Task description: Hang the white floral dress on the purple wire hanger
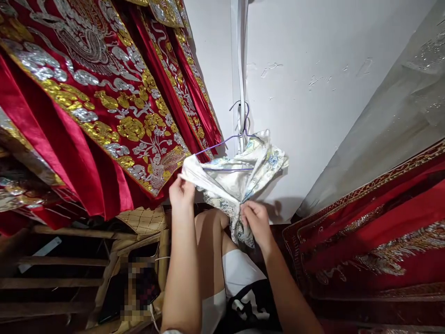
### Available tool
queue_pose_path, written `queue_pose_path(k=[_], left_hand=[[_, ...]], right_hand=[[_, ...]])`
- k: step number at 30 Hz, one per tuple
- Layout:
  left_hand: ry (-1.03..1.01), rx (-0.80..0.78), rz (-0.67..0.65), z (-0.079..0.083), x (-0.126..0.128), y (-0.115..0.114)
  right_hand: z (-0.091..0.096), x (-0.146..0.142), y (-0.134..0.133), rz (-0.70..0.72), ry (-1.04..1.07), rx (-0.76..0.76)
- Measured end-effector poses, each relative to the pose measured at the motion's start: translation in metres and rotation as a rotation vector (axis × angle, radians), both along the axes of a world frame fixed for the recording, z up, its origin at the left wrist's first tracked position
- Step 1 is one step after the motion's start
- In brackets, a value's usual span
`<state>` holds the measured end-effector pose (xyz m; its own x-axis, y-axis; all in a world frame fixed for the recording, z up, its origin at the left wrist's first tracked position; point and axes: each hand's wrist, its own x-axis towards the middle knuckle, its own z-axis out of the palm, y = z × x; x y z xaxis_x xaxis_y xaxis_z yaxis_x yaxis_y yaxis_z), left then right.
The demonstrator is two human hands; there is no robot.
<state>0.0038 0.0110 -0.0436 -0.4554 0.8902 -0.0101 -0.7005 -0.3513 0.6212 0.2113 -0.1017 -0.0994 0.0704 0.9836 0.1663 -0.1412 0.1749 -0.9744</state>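
Observation:
A white garment with a blue and yellow floral print (266,169) is on a thin purple clothes hanger (222,142), partly bunched up. The hanger's hook shows above it, beside a pale hanging strap (240,69). My left hand (181,191) pinches the garment's white edge near the hanger's left end. Lower down and to the right, my right hand (255,218) is closed on the gathered front of the cloth. Below that hand the fabric hangs in a crumpled bunch. The hanger's right arm is mostly covered by the cloth.
Red cloths embroidered in gold and silver (132,127) hang at the left. More red embroidered fabric (382,232) lies at the right. Behind the hanger stands a white wall (299,55). A slatted bamboo seat (62,260) is at lower left, with a cable beside it.

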Motion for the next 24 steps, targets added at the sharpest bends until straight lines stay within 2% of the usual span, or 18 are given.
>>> queue_pose_path(k=[3,5,8,10,13,17,19,21,24], left_hand=[[-0.244,-0.166,-0.030,-0.034,0.018,-0.017],[-0.299,-0.218,-0.046,-0.055,0.037,-0.034],[-0.195,-0.264,0.006,-0.082,0.057,-0.057],[-0.039,-0.202,0.087,-0.092,0.062,-0.072],[0.263,-0.026,0.112,-0.087,0.056,-0.093],[0.521,0.141,0.012,-0.057,0.054,-0.117],[0.572,0.200,-0.073,-0.046,0.063,-0.126],[0.624,0.234,-0.177,-0.042,0.075,-0.133],[0.752,0.235,-0.338,-0.044,0.092,-0.139]], right_hand=[[-0.017,-0.013,-0.016,-0.015,0.161,-0.081],[-0.022,-0.011,-0.019,-0.071,0.201,-0.086],[-0.021,0.003,-0.020,-0.155,0.177,-0.077],[-0.017,0.011,-0.023,-0.171,0.149,-0.088],[-0.011,0.019,-0.031,-0.084,0.060,-0.133],[-0.008,0.025,-0.036,0.229,-0.208,-0.257],[-0.012,0.029,-0.034,0.304,-0.291,-0.287],[-0.017,0.034,-0.029,0.219,-0.337,-0.258],[-0.025,0.042,-0.021,-0.063,-0.282,-0.162]])
